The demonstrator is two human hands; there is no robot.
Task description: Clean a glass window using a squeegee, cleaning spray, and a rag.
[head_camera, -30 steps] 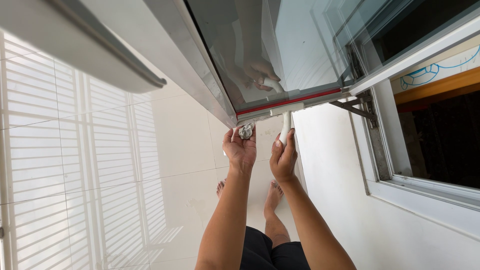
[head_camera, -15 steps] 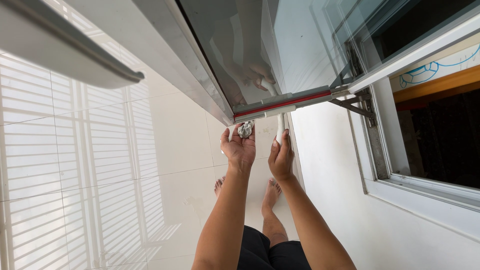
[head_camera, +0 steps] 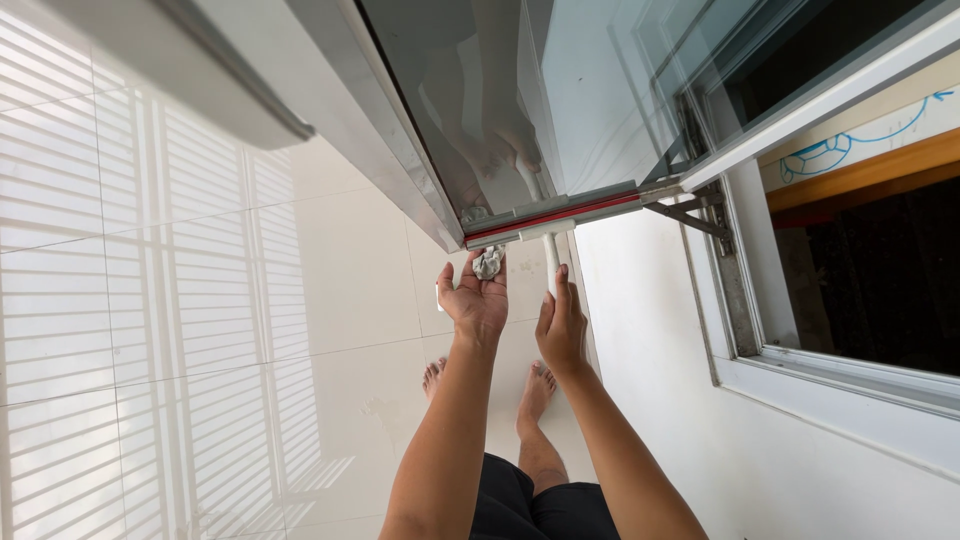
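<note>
Glass filled the upper part of my view: the pane [head_camera: 560,90] of an open window sash, tilted out above me, with a faint reflection of an arm in it. Along its lower edge lay a squeegee head [head_camera: 555,215], a grey bar with a red strip, pressed flat to the glass. Its white handle [head_camera: 550,262] ran down from the bar toward my hands.

My right hand [head_camera: 562,325] was wrapped around the lower end of that handle, fingers closed on it, the back of the hand toward the camera. My left hand [head_camera: 478,300] was raised just beside it with the palm up and the fingers half curled, and a small crumpled grey cloth [head_camera: 488,262] sat pinched at the fingertips, just under the squeegee bar. Whether the cloth touched the bar I could not tell.

To the right stood the white window frame [head_camera: 800,370] with a metal stay arm [head_camera: 700,212] joining it to the sash, and a dark opening beyond it. Below it ran a white wall [head_camera: 680,400]. Far below, my bare feet [head_camera: 535,390] stood on a pale tiled floor [head_camera: 250,330] striped with sunlight and shadow bars.
</note>
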